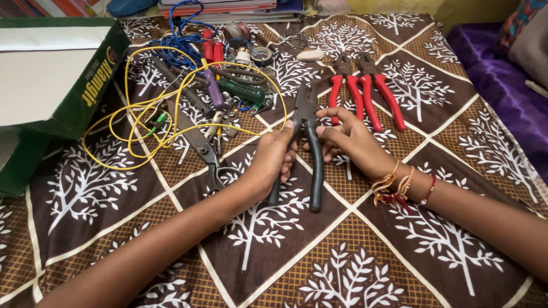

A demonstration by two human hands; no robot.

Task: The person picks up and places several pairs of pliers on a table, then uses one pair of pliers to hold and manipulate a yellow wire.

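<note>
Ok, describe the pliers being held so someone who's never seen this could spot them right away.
Start at the brown tree-patterned cloth and find its middle, where the left hand and right hand meet. Between them lie the black-handled pliers. The two pairs of red-handled pliers just beyond them lie untouched.

Hands: left hand [273, 162] and right hand [349, 142] grip black-handled pliers [308, 145].
Nearby: two red-handled pliers [365, 94], yellow wire [142, 114], green box [68, 85].
Surface: brown tree-patterned cloth [319, 251].
</note>
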